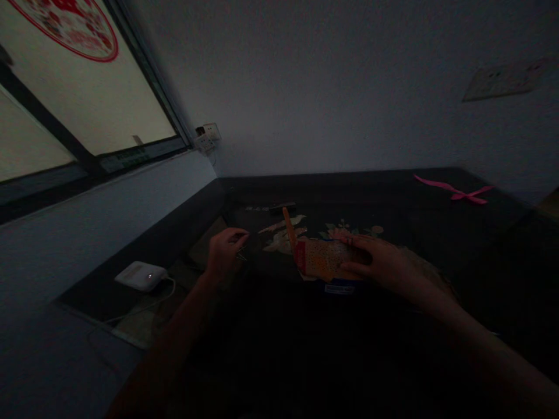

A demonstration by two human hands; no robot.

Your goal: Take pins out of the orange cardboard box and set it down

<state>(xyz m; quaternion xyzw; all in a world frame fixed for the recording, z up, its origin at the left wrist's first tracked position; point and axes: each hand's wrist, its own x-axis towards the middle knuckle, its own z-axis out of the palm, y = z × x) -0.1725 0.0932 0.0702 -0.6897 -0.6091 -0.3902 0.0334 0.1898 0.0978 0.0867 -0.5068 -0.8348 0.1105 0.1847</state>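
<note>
While right hand (373, 259) grips orange dotted piece (323, 259) | left hand (223, 250) closed near thin sticks (241, 254) | blue label (339, 289) unreadable

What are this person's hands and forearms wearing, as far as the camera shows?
Left hand: no glove, sleeve or wristwear visible. Right hand: likewise, though a small dark band shows on one finger, possibly a ring; too dim to tell.

Flat orange piece with dark speckles (325, 259), red at left end. Thin orange stick-like piece (289, 226). Long pink ribbon-like strip (456, 191). Small white rectangular device (140, 276). Dark tabletop (371, 192), pink flower and green leaf pattern. Wall (327, 87) greyish.
</note>
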